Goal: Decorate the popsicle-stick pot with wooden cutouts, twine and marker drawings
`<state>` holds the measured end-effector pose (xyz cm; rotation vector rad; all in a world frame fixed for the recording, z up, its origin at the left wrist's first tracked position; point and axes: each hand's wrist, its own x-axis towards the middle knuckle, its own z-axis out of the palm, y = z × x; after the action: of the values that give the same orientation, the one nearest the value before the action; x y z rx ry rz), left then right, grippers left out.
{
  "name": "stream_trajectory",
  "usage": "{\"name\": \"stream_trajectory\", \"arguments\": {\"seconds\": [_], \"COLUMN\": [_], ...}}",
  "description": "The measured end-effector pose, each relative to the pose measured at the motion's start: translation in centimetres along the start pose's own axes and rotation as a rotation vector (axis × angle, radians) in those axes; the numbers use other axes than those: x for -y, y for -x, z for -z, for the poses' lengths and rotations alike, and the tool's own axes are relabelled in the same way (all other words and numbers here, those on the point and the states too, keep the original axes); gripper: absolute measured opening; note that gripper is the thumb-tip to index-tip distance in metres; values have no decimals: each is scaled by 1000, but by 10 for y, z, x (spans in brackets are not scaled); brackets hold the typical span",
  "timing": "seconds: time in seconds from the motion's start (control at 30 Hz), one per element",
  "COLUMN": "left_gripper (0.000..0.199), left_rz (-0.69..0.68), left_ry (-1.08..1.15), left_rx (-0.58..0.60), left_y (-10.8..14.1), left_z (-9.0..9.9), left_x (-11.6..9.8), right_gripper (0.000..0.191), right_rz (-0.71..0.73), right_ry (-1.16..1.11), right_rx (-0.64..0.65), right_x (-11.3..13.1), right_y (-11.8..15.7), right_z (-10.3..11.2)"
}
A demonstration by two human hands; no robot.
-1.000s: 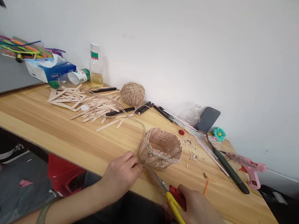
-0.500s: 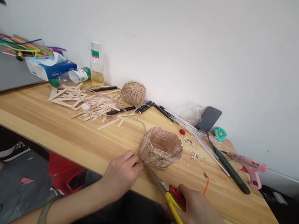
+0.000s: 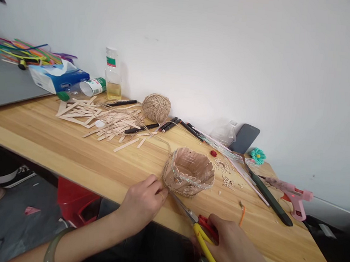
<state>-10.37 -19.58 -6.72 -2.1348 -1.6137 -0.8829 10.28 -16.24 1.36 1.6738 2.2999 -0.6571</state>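
Note:
A small basket (image 3: pixel 189 174) of craft sticks stands near the table's front edge, with a glittery trim near its rim and twine (image 3: pixel 165 169) around its lower left side. My left hand (image 3: pixel 144 200) is closed at the basket's lower left corner, pinching the twine, though the fingertips are partly hidden. In my right hand (image 3: pixel 229 239) are scissors (image 3: pixel 202 240) with yellow and red handles. Their blades point up and left, the tips close to my left fingertips at the basket's base. From the ball of twine (image 3: pixel 156 108) at the back, a strand runs to the basket.
Left of the basket lie a heap of craft sticks (image 3: pixel 113 120) and several black markers (image 3: pixel 169 125). A bottle of yellow liquid (image 3: pixel 114 79) and a tissue box (image 3: pixel 61 78) stand farther back. To the right are a pink glue gun (image 3: pixel 294 197), a dark green tool (image 3: pixel 269 199) and a phone (image 3: pixel 245 139).
Almost nothing differs. Both hands, the scissors and the basket keep their places, apart from a very slight shift of the view.

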Motion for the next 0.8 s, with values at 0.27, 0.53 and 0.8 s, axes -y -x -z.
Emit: {"name": "stream_trajectory", "arguments": {"seconds": [0.27, 0.53, 0.8], "left_gripper": [15, 21, 23], "left_rz": [-10, -6, 72], "left_ry": [2, 33, 55], "left_rx": [16, 9, 11], "left_y": [-1, -2, -7], "left_z": [1, 5, 35], "left_x": [0, -1, 43], "right_gripper": [22, 24, 21], "right_rz": [24, 70, 50], "right_ry": [41, 69, 147], "right_rx": [-3, -10, -100], "right_x": [3, -1, -37], "right_y": [2, 0, 18], "right_z": [0, -2, 7]}}
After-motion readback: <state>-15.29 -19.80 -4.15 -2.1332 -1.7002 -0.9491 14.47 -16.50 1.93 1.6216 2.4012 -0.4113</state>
